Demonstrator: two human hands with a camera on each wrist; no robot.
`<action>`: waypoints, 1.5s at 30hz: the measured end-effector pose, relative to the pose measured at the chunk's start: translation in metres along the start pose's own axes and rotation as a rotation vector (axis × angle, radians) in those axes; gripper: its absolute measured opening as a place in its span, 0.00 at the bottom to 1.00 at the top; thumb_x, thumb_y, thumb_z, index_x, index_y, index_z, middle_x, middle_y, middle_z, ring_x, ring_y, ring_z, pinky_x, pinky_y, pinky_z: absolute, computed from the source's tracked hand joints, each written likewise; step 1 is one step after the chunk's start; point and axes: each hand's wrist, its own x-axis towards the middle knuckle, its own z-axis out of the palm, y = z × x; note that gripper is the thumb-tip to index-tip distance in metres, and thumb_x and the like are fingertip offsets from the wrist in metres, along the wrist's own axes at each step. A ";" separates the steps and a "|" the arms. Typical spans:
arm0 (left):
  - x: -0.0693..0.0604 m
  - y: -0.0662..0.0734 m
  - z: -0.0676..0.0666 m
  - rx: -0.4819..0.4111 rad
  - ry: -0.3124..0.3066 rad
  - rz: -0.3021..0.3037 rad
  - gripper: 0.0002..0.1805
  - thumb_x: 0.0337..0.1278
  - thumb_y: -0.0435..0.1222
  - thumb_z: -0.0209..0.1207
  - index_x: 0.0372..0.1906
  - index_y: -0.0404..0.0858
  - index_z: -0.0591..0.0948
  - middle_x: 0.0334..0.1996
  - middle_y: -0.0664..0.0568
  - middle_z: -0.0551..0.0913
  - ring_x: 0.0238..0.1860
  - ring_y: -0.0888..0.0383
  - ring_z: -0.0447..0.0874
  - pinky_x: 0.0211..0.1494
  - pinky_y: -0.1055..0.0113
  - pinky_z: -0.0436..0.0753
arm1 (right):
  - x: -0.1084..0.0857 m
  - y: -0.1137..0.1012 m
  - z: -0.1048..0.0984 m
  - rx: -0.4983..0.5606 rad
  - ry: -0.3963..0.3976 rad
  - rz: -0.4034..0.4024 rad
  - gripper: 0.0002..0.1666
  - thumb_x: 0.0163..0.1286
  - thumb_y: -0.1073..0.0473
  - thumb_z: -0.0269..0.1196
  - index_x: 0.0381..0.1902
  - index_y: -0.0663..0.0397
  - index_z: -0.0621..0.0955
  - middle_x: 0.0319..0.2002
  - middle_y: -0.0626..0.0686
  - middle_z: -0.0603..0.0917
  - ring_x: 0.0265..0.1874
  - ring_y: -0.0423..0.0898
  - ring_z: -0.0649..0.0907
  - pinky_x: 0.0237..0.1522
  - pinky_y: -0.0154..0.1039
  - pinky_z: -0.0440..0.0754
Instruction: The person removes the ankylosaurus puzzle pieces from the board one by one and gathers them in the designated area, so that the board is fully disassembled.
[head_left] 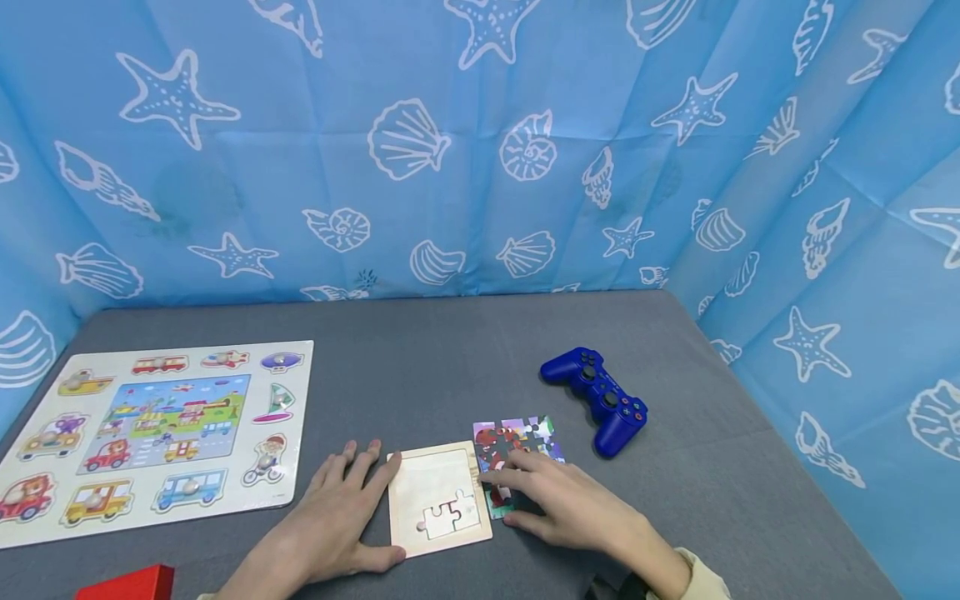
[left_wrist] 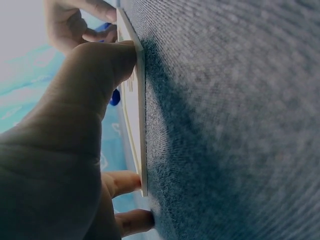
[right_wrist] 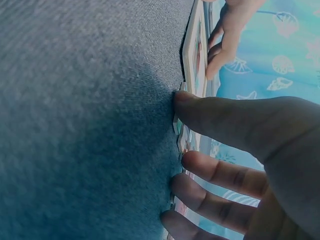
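Observation:
My left hand rests at the left side of a square wooden puzzle tray. Its thumb touches the tray's near left corner and its index finger the far left one; the other fingers spread on the cloth. Pale, bare-wood jigsaw shapes show in the tray's near right part. Directly right of the tray lies a colourful jigsaw picture in joined pieces. Over it is my right hand, its thumb at the picture's near edge and fingers touching the pieces, in the right wrist view too. That hand hides much of the picture.
A blue game controller lies behind and right of the jigsaw. At the left is a large vehicle peg puzzle board, with a red box corner nearer me. Grey cloth covers the table; a blue shell-patterned curtain hangs behind.

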 end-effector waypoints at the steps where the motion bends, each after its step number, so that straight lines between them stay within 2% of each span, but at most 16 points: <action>1: 0.000 0.000 0.000 0.001 0.003 0.002 0.64 0.36 0.72 0.70 0.78 0.43 0.65 0.79 0.36 0.60 0.79 0.26 0.53 0.78 0.31 0.56 | 0.000 0.000 0.000 0.003 0.000 0.004 0.28 0.68 0.48 0.70 0.65 0.37 0.80 0.47 0.41 0.81 0.39 0.32 0.74 0.37 0.28 0.77; 8: -0.001 -0.001 0.001 -0.004 0.023 0.019 0.63 0.36 0.72 0.70 0.77 0.43 0.65 0.79 0.35 0.60 0.78 0.26 0.54 0.78 0.30 0.57 | 0.000 0.000 -0.001 0.007 0.053 -0.031 0.27 0.67 0.51 0.72 0.64 0.39 0.82 0.44 0.42 0.80 0.36 0.32 0.72 0.34 0.26 0.73; 16: -0.001 -0.001 0.002 -0.005 0.025 0.017 0.63 0.35 0.72 0.70 0.77 0.43 0.65 0.79 0.36 0.60 0.78 0.26 0.54 0.78 0.29 0.56 | 0.008 -0.009 -0.002 -0.013 0.092 -0.102 0.24 0.67 0.52 0.71 0.61 0.42 0.84 0.47 0.43 0.82 0.40 0.32 0.75 0.40 0.27 0.78; 19: -0.001 -0.001 0.002 -0.007 0.019 0.011 0.64 0.35 0.72 0.70 0.78 0.43 0.65 0.79 0.36 0.60 0.79 0.26 0.53 0.78 0.29 0.56 | 0.014 -0.015 -0.003 -0.003 0.078 -0.122 0.23 0.68 0.52 0.71 0.61 0.42 0.84 0.45 0.43 0.81 0.38 0.32 0.73 0.38 0.25 0.75; 23: -0.001 -0.001 0.001 -0.012 0.012 0.014 0.63 0.36 0.73 0.69 0.78 0.43 0.65 0.79 0.36 0.60 0.79 0.26 0.53 0.78 0.30 0.55 | 0.021 -0.025 -0.002 -0.015 0.047 -0.134 0.23 0.69 0.52 0.70 0.61 0.40 0.84 0.47 0.42 0.82 0.39 0.32 0.74 0.39 0.25 0.75; 26: -0.002 -0.002 0.001 -0.016 0.013 0.025 0.63 0.38 0.73 0.68 0.78 0.43 0.64 0.79 0.36 0.59 0.79 0.26 0.53 0.78 0.29 0.55 | 0.027 -0.032 0.001 -0.040 0.024 -0.160 0.22 0.69 0.51 0.69 0.61 0.39 0.83 0.49 0.42 0.82 0.40 0.33 0.75 0.40 0.24 0.76; 32: -0.005 -0.004 0.001 -0.029 0.033 0.056 0.62 0.41 0.73 0.67 0.78 0.43 0.64 0.79 0.34 0.59 0.78 0.26 0.53 0.77 0.29 0.57 | 0.039 -0.044 0.008 -0.058 -0.004 -0.206 0.20 0.69 0.51 0.69 0.59 0.37 0.84 0.48 0.40 0.82 0.39 0.31 0.74 0.36 0.21 0.72; 41: -0.006 -0.004 0.001 -0.041 0.047 0.066 0.61 0.42 0.73 0.66 0.78 0.43 0.64 0.79 0.35 0.59 0.78 0.26 0.53 0.77 0.29 0.57 | 0.048 -0.052 0.014 -0.243 0.019 -0.271 0.07 0.68 0.47 0.70 0.43 0.34 0.84 0.43 0.38 0.82 0.35 0.33 0.76 0.31 0.20 0.69; 45: -0.006 -0.005 0.002 -0.040 0.050 0.066 0.62 0.41 0.73 0.66 0.78 0.43 0.64 0.79 0.35 0.60 0.78 0.26 0.54 0.77 0.29 0.57 | 0.049 -0.053 0.015 -0.267 0.015 -0.273 0.07 0.68 0.47 0.70 0.43 0.33 0.84 0.42 0.37 0.82 0.35 0.32 0.76 0.33 0.22 0.72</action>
